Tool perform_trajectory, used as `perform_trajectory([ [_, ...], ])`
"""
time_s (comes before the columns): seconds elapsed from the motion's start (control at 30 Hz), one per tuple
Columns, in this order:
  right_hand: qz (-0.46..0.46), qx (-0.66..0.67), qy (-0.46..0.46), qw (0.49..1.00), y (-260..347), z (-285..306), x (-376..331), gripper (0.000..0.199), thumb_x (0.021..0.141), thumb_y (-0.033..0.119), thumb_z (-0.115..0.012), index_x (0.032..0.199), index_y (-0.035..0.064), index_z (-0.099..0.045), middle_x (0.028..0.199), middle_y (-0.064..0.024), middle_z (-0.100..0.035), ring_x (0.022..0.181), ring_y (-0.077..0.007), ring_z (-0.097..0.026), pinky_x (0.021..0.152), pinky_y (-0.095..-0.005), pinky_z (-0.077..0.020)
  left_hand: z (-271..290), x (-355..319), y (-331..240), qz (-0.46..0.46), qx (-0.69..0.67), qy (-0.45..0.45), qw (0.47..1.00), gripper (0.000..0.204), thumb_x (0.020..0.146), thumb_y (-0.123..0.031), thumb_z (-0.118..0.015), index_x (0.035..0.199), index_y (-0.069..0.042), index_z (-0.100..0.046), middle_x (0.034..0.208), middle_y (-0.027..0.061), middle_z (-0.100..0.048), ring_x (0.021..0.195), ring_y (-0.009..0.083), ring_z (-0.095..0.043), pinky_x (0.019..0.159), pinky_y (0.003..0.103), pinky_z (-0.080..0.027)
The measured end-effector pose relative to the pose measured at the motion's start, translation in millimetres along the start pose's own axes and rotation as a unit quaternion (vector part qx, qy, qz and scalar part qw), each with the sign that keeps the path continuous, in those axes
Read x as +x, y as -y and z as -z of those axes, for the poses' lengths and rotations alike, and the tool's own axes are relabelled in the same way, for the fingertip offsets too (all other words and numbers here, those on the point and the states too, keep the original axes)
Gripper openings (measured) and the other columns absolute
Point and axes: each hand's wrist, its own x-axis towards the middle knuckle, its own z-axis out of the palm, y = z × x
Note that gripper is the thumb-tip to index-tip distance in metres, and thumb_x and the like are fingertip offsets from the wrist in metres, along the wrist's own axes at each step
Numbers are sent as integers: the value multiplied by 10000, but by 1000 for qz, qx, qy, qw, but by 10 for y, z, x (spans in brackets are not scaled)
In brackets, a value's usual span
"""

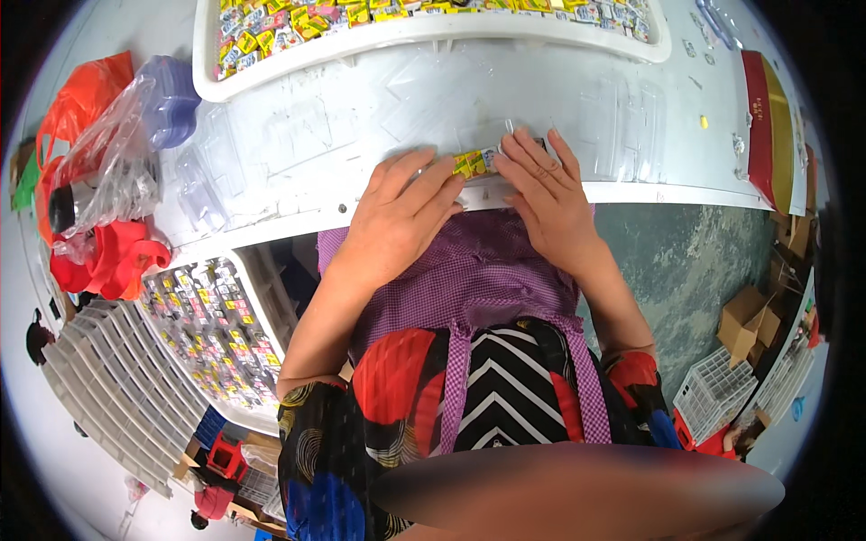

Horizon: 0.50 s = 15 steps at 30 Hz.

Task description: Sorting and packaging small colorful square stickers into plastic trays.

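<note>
A short row of small yellow and white packs (474,164) lies near the front edge of the white table, between my hands. My left hand (397,212) curls its fingers over the left end of the row. On the other end rests my right hand (546,194), its fingers bent and pressed down close together. Both hands cover the row's ends, so its full length is hidden. Clear plastic shows just past my right fingertips, but its shape is hard to make out.
Ahead stands a large white bin (433,32) full of small colourful packs. Clear plastic trays (200,189) lie to the left, beside plastic bags (108,153). A red and gold box (762,131) sits at the right edge. Filled trays (216,325) stand below left.
</note>
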Motion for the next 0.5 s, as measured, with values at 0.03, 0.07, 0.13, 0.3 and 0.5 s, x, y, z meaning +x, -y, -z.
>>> perform_trajectory([
  [0.03,-15,42,11,999,-7,15,-5,514,792,8,-640,1295,57,-549,1377,-118,-530,1339,-280,-441,1145,-483,-248,-8,-1,16,-2,1,-1,1000,359,720,-133,-745,1058,-39,-669,1156,64,-593,1152,269,-508,962,414,-431],
  [0.07,-30,84,23,996,-19,27,-1,517,814,-1,-615,1320,51,-523,1386,-124,-522,1346,-292,-431,1151,-485,-232,-16,-2,35,-5,1,-4,1000,359,716,-134,-747,1054,-39,-671,1158,65,-594,1151,269,-509,963,414,-430],
  [0.13,-29,108,18,994,-35,56,10,535,826,12,-614,1345,71,-497,1404,-116,-504,1353,-285,-421,1150,-486,-230,-10,-10,29,-7,0,-6,1000,359,712,-134,-748,1051,-39,-672,1161,66,-594,1149,268,-510,964,414,-429],
  [0.3,-27,125,-12,992,-64,123,-4,543,843,25,-611,1365,81,-474,1426,-113,-481,1357,-282,-412,1151,-490,-219,0,81,-11,-18,-39,-37,998,430,697,-149,-749,1104,-51,-652,1190,64,-587,1159,278,-501,981,443,-414],
  [0.5,-51,39,-6,998,-110,102,-31,489,855,24,-572,1337,70,-504,1434,-120,-470,1378,-315,-378,1153,-507,-212,-138,303,-83,-25,9,8,1000,470,716,-201,-741,1154,-71,-631,1265,51,-552,1227,273,-452,1050,458,-345],
])
